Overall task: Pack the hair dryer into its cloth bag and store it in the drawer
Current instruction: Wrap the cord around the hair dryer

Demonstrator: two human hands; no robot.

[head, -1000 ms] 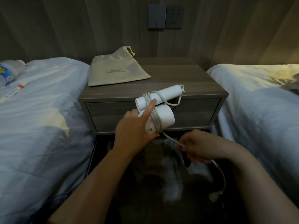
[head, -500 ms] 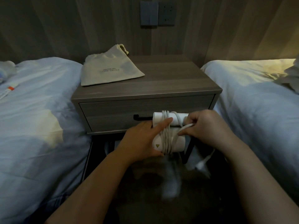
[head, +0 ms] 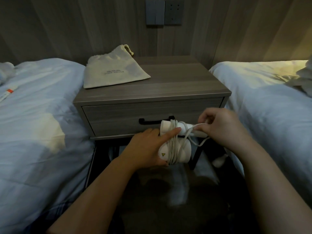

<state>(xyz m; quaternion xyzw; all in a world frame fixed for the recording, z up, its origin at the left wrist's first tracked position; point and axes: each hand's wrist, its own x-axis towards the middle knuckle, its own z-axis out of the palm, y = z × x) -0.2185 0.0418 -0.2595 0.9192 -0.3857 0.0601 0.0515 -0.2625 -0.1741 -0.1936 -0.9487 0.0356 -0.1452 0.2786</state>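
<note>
A folded white hair dryer (head: 183, 150) hangs in front of the nightstand with its white cord (head: 173, 146) wound several times around body and handle. My left hand (head: 148, 147) grips the dryer from the left, its index finger pressing the coils. My right hand (head: 221, 125) pinches a loop of the cord at the handle's right end, and the plug (head: 219, 160) dangles below it. The beige cloth bag (head: 113, 70) lies flat on the nightstand top, back left. The drawer (head: 118, 117) is closed, its black handle (head: 148, 121) partly behind the dryer.
The grey wooden nightstand (head: 168, 86) stands between two white beds, the left bed (head: 37, 124) and the right bed (head: 270, 105). A wall switch and socket (head: 163, 11) sit above it. A small tube (head: 7, 92) lies on the left bed. Dark floor lies below my arms.
The dryer came down from level with the nightstand top to in front of the drawer. My right hand rose from below it to the handle, winding more cord on.
</note>
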